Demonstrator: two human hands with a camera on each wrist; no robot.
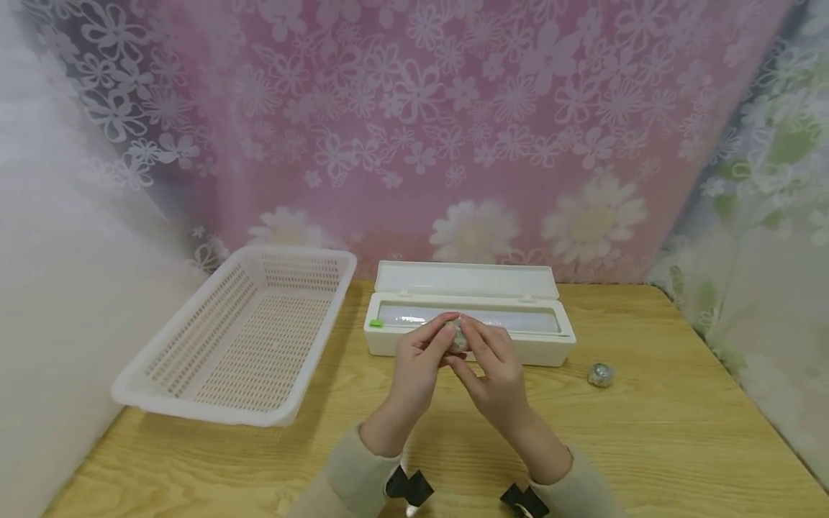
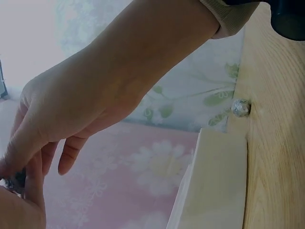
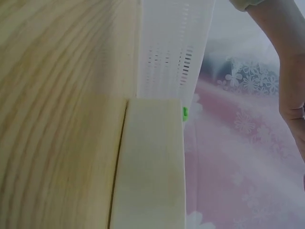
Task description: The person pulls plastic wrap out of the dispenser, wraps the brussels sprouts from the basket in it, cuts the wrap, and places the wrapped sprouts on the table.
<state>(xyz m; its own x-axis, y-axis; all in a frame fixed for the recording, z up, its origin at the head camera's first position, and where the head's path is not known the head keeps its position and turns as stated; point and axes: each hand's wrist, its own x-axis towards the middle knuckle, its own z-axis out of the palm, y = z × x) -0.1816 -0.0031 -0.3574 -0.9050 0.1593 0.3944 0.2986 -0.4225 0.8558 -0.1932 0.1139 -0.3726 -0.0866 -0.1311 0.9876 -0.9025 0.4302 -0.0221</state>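
In the head view my left hand [image 1: 417, 363] and right hand [image 1: 497, 370] meet in front of a white cling film dispenser [image 1: 473, 350]. Between their fingertips they pinch a small round greenish-grey thing [image 1: 458, 339] that looks wrapped in clear film. Fingers cover much of it, and its kind cannot be made out. A similar film-wrapped ball [image 1: 601, 375] lies on the table to the right. The dispenser's lid [image 1: 466, 279] stands raised, with a roll of clear film [image 1: 414, 316] inside. Only a dark bit of the held thing [image 2: 17, 181] shows in the left wrist view.
A white perforated plastic basket [image 1: 317, 338] stands on the left of the wooden table [image 1: 648, 446]. The dispenser has a green slider [image 1: 376, 323] at its left end. Flowered curtain cloth [image 1: 414, 144] hangs behind the table.
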